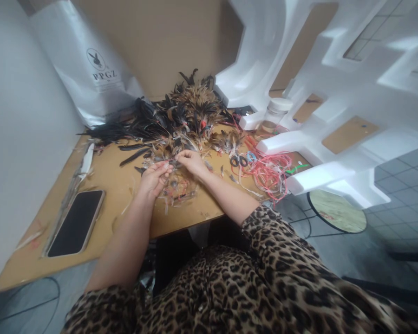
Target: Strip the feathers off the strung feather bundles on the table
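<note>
Over the middle of the table, my left hand is closed in a pinch at the base of some small brown feathers. Close to its right, my right hand has thumb and finger pressed together; whatever lies in that pinch is too small to make out. Under and in front of both hands are loose feather bits and thin pink strands. Behind them rises a big pile of brown and black feathers, with long black feathers stretching to the left.
Black-handled scissors lie right of my hands, beside tangled pink ribbon. A phone rests at the table's left. A silver bag stands at the back left. White foam pieces overhang the right side near a lidded jar.
</note>
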Demonstrator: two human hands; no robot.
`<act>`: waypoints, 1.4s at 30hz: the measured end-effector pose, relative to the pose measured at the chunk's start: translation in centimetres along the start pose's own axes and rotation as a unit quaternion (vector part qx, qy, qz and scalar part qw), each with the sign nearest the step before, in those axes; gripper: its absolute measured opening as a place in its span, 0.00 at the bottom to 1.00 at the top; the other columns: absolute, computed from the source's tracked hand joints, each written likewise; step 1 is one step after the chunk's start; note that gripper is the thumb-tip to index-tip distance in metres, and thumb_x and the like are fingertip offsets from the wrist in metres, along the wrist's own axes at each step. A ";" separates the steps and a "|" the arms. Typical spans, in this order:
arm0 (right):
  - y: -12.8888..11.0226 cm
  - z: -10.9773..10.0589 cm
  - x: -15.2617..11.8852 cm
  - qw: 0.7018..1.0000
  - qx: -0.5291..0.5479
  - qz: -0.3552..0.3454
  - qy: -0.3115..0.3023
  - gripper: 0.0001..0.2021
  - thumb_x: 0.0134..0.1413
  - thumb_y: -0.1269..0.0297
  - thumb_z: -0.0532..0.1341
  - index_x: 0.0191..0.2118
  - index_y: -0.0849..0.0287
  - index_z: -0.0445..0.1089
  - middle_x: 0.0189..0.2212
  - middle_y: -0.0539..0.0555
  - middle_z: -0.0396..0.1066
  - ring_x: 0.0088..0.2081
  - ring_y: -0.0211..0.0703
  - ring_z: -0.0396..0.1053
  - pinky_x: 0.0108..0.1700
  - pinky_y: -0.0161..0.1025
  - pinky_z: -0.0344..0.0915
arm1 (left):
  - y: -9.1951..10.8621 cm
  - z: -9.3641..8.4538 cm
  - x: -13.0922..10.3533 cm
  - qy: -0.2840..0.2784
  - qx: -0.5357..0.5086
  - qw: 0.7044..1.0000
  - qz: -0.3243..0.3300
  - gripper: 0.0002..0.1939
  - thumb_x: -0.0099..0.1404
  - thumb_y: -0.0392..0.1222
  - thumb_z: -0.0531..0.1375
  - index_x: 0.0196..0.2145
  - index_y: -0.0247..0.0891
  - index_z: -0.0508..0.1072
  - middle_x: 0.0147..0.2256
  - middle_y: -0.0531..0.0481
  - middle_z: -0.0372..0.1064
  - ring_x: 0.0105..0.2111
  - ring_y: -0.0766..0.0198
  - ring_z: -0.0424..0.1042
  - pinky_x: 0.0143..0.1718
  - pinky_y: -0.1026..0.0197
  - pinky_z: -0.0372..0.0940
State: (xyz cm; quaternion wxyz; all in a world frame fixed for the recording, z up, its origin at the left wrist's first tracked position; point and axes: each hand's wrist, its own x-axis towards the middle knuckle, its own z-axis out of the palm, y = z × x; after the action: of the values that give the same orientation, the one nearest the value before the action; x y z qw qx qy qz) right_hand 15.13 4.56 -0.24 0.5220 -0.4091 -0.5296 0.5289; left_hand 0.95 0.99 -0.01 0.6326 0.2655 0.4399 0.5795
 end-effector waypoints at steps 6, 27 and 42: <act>-0.8 -0.4 -0.4 1.000 0.011 0.014 0.012 0.12 0.41 0.58 0.62 0.26 0.63 0.67 0.19 0.45 0.63 0.22 0.28 0.56 0.28 0.29 0.55 | 0.2 0.0 0.1 0.002 -0.010 1.000 -0.005 0.06 0.54 0.26 0.60 0.30 0.31 0.70 0.24 0.47 0.72 0.20 0.75 0.69 0.21 0.77 0.63; -1.8 0.6 -1.7 0.999 0.003 0.007 -0.050 0.17 0.41 0.52 0.63 0.25 0.64 0.68 0.20 0.48 0.65 0.21 0.29 0.56 0.25 0.30 0.53 | -0.6 0.8 -1.3 0.056 0.251 0.919 0.300 0.07 0.51 0.36 0.63 0.30 0.37 0.73 0.25 0.52 0.69 0.24 0.71 0.68 0.29 0.69 0.63; -0.8 -0.2 -0.7 0.994 0.092 -0.014 -0.063 0.13 0.39 0.57 0.64 0.24 0.62 0.63 0.17 0.44 0.61 0.19 0.27 0.54 0.24 0.28 0.52 | -0.7 1.5 -1.4 -0.023 0.130 0.974 0.182 0.15 0.45 0.41 0.67 0.32 0.35 0.72 0.27 0.50 0.71 0.26 0.68 0.70 0.29 0.66 0.66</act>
State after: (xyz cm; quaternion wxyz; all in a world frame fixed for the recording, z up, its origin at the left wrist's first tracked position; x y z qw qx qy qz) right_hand 15.50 3.85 0.45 0.5302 -0.3178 -0.5164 0.5927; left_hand 2.71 -0.22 0.47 0.4865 0.4345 0.4406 0.6168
